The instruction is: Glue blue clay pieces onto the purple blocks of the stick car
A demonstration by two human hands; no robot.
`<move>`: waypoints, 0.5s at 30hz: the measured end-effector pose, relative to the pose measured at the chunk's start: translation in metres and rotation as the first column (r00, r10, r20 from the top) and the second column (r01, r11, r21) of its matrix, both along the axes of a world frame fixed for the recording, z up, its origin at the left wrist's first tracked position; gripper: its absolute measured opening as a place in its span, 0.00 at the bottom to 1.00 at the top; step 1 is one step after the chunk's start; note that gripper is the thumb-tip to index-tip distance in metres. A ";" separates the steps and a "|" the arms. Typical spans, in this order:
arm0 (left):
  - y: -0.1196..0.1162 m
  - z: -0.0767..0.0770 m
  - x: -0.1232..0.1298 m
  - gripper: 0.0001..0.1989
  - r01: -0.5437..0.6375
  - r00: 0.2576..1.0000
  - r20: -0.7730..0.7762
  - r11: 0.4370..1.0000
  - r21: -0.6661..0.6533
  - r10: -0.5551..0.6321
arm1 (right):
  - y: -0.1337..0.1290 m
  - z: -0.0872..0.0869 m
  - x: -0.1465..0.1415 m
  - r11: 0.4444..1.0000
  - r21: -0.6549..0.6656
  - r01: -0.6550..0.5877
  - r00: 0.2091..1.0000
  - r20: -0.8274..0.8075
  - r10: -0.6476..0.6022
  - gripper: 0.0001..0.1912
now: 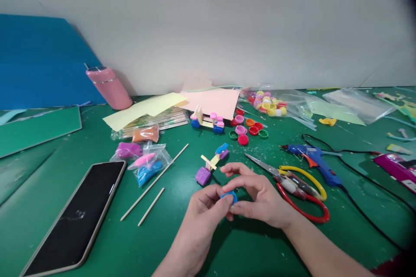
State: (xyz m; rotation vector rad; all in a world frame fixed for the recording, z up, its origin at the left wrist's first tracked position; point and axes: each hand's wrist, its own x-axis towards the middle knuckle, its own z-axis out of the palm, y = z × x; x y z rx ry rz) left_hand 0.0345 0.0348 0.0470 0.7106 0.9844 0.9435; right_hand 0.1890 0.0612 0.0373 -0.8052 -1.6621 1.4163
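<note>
My left hand [208, 212] pinches a small round piece of blue modelling clay [231, 196] between thumb and fingers. From the other side, my right hand [260, 194] presses the same piece with thumb and index finger, its other fingers curved above. The fingers partly hide the clay. Just beyond them stands a small toy vehicle [212, 163] with a stick frame and purple and blue clay parts. Farther back is a second toy vehicle [208, 122] in pink and blue. Bags of clay [147, 160] in purple, pink and blue lie to the left.
Scissors [292, 186] and a blue glue gun [313, 160] with its cord lie right. Bottle caps [241, 130] are scattered behind. Two wooden sticks [151, 205], a phone [74, 216] and a pink bottle [110, 88] are left. Paper sheets [211, 99] lie at the back.
</note>
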 end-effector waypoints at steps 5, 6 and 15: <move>-0.001 0.000 0.001 0.07 0.019 0.998 0.057 1.000 -0.007 -0.018 | -0.003 -0.006 -0.003 0.990 -0.129 -0.059 0.990 -0.138 0.041 0.13; -0.001 0.000 0.001 0.07 0.022 0.998 0.061 1.000 -0.010 -0.022 | -0.003 -0.006 -0.003 0.987 -0.148 -0.067 0.988 -0.149 0.044 0.13; -0.001 0.000 0.001 0.08 -0.002 1.000 -0.020 1.000 0.028 0.002 | 0.000 -0.003 -0.003 0.999 -0.047 -0.010 0.998 -0.067 0.007 0.16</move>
